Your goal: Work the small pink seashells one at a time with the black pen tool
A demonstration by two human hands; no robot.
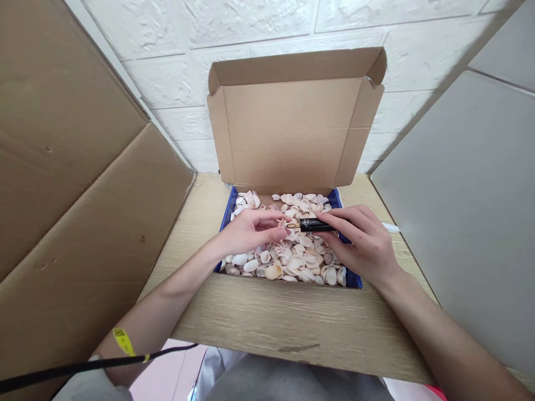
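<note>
Many pale shells [296, 262] fill an open box with blue sides [353, 279]. Above them, my left hand [254, 229] pinches a small spiky shell [283, 224] between thumb and fingers. My right hand [361, 239] comes from the right, its fingers wrapped round a black pen-like drill [314, 224]. The drill's brass-coloured tip points left and is close to the held shell; whether it touches is too small to tell.
The box's cardboard lid [292, 128] stands up against the white brick wall [251, 22]. Cardboard panels [83, 223] rise at the left, a grey panel [468, 195] at the right. A black cable [83, 367] crosses the lower left near my forearm. The box rests on a wooden tabletop [267, 312].
</note>
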